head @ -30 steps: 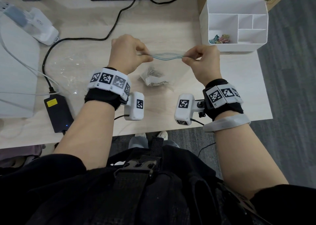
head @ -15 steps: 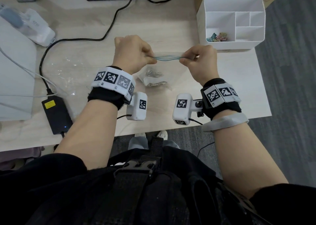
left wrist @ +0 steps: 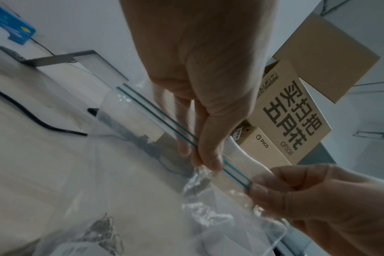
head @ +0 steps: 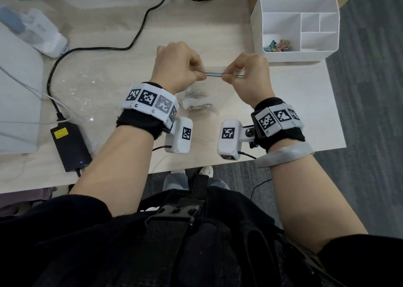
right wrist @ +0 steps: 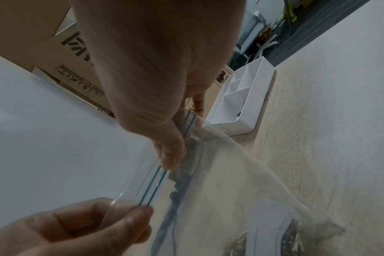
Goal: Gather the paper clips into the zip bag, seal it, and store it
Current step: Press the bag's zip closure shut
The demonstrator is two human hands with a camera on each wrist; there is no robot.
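My left hand and right hand each pinch the top edge of the clear zip bag, thumb against fingers on its two blue-green seal lines, knuckles up, wrists level, the hands near each other above the counter. The bag hangs below my hands, with grey paper clips bunched at its bottom. Beyond my right hand stands a white organizer; one compartment holds colourful clips.

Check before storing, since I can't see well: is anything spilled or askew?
Nothing stands out. Both hands, left hand and right hand, pinch the zip bag strip; paper clips sit inside it.
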